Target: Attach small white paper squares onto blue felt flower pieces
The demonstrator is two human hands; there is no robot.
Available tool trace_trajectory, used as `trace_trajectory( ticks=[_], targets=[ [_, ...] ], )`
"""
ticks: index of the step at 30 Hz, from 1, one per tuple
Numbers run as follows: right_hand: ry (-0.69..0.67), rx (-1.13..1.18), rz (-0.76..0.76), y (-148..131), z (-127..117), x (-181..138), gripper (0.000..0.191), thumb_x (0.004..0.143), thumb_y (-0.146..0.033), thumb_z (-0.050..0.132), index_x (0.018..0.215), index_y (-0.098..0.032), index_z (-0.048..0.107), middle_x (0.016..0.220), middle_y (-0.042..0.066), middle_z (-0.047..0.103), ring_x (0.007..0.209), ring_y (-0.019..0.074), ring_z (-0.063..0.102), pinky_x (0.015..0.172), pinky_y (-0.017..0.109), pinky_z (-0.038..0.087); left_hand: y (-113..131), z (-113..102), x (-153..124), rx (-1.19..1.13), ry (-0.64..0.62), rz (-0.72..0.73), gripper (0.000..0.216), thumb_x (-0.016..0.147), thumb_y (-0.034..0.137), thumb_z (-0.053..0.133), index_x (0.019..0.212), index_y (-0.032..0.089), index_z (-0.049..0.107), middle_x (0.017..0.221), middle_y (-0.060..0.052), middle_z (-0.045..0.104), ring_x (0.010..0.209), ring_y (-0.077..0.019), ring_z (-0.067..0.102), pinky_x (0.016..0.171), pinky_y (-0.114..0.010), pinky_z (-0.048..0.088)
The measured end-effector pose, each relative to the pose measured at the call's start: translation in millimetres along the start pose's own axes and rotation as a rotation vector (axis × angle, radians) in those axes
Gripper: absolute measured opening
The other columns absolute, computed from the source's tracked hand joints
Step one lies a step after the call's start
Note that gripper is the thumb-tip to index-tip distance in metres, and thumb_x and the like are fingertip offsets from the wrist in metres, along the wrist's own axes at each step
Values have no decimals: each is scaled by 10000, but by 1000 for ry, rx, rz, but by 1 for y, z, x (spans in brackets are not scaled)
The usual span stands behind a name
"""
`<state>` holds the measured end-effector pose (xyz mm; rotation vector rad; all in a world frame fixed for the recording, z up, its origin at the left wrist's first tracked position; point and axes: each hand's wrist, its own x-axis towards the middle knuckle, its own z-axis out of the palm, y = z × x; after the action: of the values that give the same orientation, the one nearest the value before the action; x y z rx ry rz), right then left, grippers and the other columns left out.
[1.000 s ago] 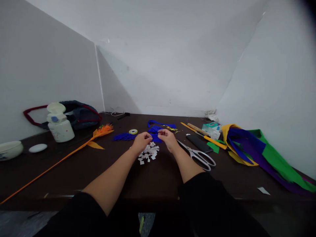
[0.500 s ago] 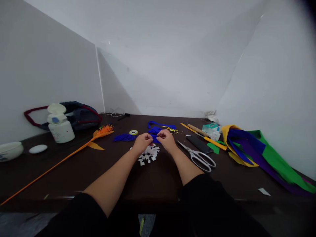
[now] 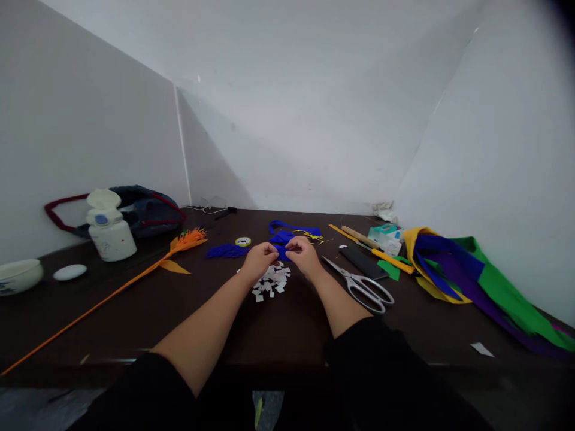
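Note:
Between my two hands is a small piece of blue crepe paper (image 3: 282, 254), pinched at its edges. My left hand (image 3: 259, 261) is closed on its left side, fingertips together. On the right side, my right hand (image 3: 303, 254) grips it between thumb and fingers. Just beyond lie more blue paper pieces (image 3: 284, 237) and a curved blue strip (image 3: 287, 224). White paper scraps (image 3: 272, 279) are heaped on the dark table below my hands. A clump of blue cut paper (image 3: 227, 251) and a tape roll (image 3: 243, 242) sit left of my left hand.
Scissors (image 3: 359, 284) lie right of my right forearm, beside a black phone-like slab (image 3: 362, 261). Coloured paper sheets (image 3: 449, 263) pile up at far right. On the left are an orange paper flower (image 3: 179, 244), a white bottle (image 3: 111, 233), a bowl (image 3: 20, 276) and a bag (image 3: 153, 209).
Almost nothing differs. Both hands stay at the blue paper with only tiny finger movement, and the view has shifted very slightly.

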<state>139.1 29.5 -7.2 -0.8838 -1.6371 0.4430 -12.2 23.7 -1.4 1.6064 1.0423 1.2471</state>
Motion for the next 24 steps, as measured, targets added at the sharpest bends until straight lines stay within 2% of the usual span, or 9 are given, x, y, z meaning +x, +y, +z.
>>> trace_trajectory(
  ticks=[6, 15, 20, 24],
  targets=[
    [-21, -15, -21, 4, 0, 0, 132, 594, -152, 560, 719, -186, 585, 857, 23, 507, 745, 138, 499, 720, 285, 446, -2, 0, 1, -39, -16, 1, 85, 623, 191, 587, 639, 158, 510, 536, 42, 549, 524, -128, 591, 540, -245, 460],
    [-24, -4, -12, -3, -2, -1, 43, 599, -151, 554, 623, -186, 556, 837, 27, 491, 794, 156, 489, 622, 257, 448, 1, 0, 0, -176, -13, -70, 122, 611, 193, 622, 664, 149, 521, 547, 39, 563, 527, -118, 588, 610, -283, 484],
    [-33, -4, -28, 2, -1, 0, 47, 617, -155, 569, 640, -196, 575, 849, 26, 476, 773, 146, 488, 625, 259, 441, 7, 0, -3, -299, -59, -144, 234, 611, 287, 651, 745, 121, 555, 669, -15, 612, 594, -128, 602, 672, -324, 495],
    [-65, -17, -86, 2, 0, 0, 62, 614, -145, 582, 642, -199, 588, 846, 24, 469, 800, 151, 485, 659, 265, 426, 9, -1, -4, -345, -62, -196, 260, 605, 351, 648, 647, 124, 528, 584, 6, 573, 535, -118, 581, 630, -328, 501]
  ],
)
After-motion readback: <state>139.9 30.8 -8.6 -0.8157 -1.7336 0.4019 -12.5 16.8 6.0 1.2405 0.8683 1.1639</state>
